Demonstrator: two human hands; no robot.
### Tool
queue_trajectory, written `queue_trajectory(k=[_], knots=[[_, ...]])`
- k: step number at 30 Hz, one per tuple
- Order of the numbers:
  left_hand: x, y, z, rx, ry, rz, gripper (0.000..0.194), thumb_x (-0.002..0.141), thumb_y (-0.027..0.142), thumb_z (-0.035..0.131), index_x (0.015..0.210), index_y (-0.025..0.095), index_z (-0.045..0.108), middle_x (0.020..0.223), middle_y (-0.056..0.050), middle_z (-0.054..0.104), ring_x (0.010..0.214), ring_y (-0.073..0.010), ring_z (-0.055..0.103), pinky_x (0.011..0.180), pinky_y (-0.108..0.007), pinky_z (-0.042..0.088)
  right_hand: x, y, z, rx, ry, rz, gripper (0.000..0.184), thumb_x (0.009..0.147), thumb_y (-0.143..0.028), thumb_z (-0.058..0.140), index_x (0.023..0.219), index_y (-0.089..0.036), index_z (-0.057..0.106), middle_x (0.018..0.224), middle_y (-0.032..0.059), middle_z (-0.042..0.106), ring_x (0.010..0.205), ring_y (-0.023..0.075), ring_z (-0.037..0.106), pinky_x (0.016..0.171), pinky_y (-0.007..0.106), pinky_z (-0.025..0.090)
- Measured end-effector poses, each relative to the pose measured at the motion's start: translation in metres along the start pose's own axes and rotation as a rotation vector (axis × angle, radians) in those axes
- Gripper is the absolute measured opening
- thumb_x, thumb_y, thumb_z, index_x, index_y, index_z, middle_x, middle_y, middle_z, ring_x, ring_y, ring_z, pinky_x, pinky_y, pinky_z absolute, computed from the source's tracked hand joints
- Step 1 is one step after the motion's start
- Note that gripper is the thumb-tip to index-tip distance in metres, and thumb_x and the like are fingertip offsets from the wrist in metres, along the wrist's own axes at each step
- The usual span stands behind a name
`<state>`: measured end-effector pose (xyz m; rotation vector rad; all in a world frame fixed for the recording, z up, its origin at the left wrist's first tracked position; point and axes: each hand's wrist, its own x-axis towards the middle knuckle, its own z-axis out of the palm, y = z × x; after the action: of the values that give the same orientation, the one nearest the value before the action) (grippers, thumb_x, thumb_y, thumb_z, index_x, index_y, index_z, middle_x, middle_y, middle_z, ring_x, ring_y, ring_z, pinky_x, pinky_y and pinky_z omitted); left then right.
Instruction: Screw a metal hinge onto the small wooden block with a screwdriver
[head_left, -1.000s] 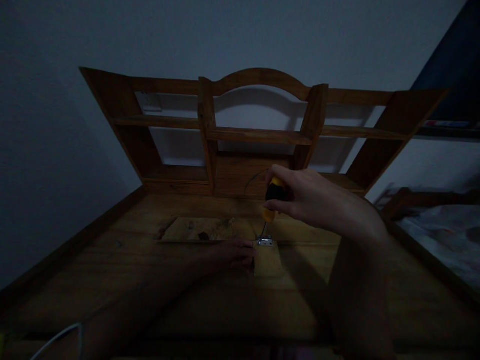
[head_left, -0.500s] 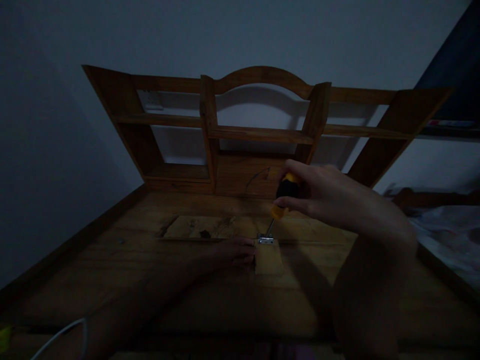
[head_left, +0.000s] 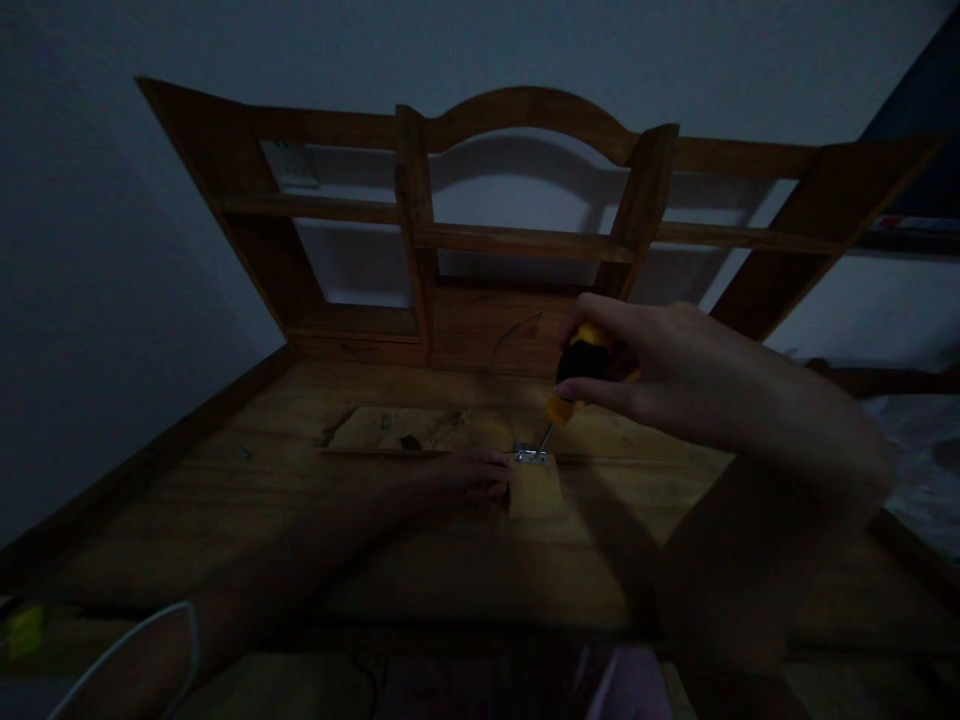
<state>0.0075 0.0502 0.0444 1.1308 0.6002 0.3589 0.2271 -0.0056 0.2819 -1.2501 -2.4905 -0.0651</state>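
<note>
The scene is dim. My right hand [head_left: 660, 375] grips a screwdriver [head_left: 574, 380] with a yellow and black handle, its shaft slanting down and left to a small metal hinge [head_left: 530, 456]. The hinge sits at the far edge of a small pale wood block [head_left: 534, 492] lying on the wooden desk [head_left: 315, 540]. My left hand [head_left: 469, 477] rests flat on the desk, fingertips against the left side of the block and hinge. A longer flat wood board [head_left: 420, 430] lies just behind the hinge.
A wooden hutch with shelves [head_left: 517, 240] rises at the back of the desk against a white wall. A white cable [head_left: 120, 650] loops at the near left, with a small yellow object [head_left: 26, 630] beside it. Bedding [head_left: 915, 470] shows at the right.
My right hand and the screwdriver handle have shifted right and tilted, so the shaft leans more. The view has dropped slightly. My left hand stays beside the hinge.
</note>
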Motion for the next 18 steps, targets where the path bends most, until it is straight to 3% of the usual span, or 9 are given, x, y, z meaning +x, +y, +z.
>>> queue_trajectory(k=[13,18], knots=[[-0.0002,0.0009,0.0004,-0.036,0.022,-0.018,0.029,0.079,0.037,0.077,0.078,0.013,0.061,0.062,0.004,0.048,0.056,-0.0077,0.044,0.060,-0.022,0.043,-0.0069,-0.0011,-0.0026,0.033,-0.001,-0.031,0.032,0.083,-0.042,0.071,0.108,-0.026,0.060,0.087,-0.0003,0.071,0.073,0.0200,0.065,0.061,0.030,0.040],[-0.0042,0.0008,-0.0011,-0.047,0.107,-0.050,0.033,0.077,0.038,0.080,0.093,0.014,0.066,0.070,0.003,0.052,0.062,-0.0089,0.048,0.063,-0.022,0.046,-0.0093,0.0052,-0.0061,0.039,0.007,0.033,0.034,0.082,-0.049,0.070,0.106,-0.026,0.061,0.087,0.0007,0.070,0.076,0.0225,0.065,0.062,0.031,0.040]])
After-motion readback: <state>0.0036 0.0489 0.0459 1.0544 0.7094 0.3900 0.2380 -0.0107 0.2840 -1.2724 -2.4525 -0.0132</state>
